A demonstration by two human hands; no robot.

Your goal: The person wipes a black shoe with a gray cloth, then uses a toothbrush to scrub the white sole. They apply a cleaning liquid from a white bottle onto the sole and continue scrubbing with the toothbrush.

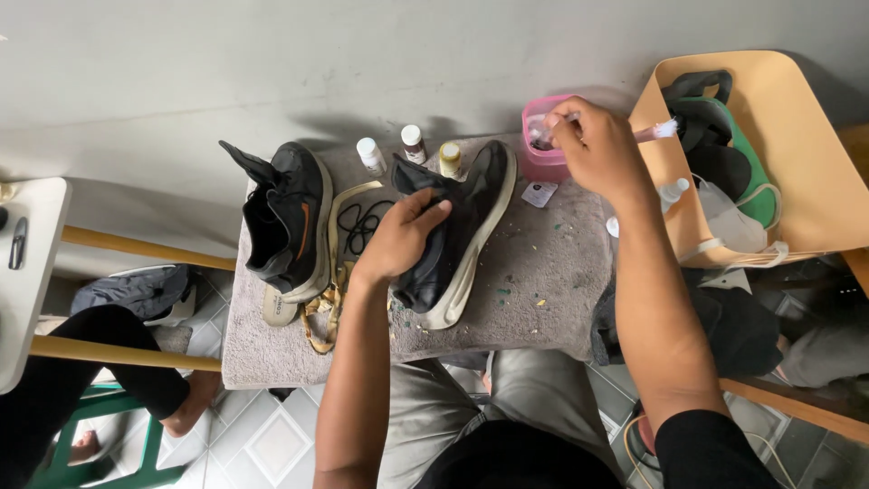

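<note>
A black shoe with a pale sole [462,240] is being steadied near the middle of the grey towel-covered bench [543,299] by the left hand [398,237], whose fingers are being curled closed over the shoe's upper. A small brush [656,131] is being gripped by the right hand [593,145], fingers pinched shut around its handle, over the pink tub [540,163] that is sitting at the bench's far edge. A second black shoe [290,217] is being kept on its side toward the left edge, with black laces [362,222] and yellowish insoles [330,299] lying between the two shoes. Three small bottles [412,149] are being kept upright along the far edge, between the shoes. Just beyond the right edge, a tan bag [797,136] with dark and green things inside is being left open.
</note>
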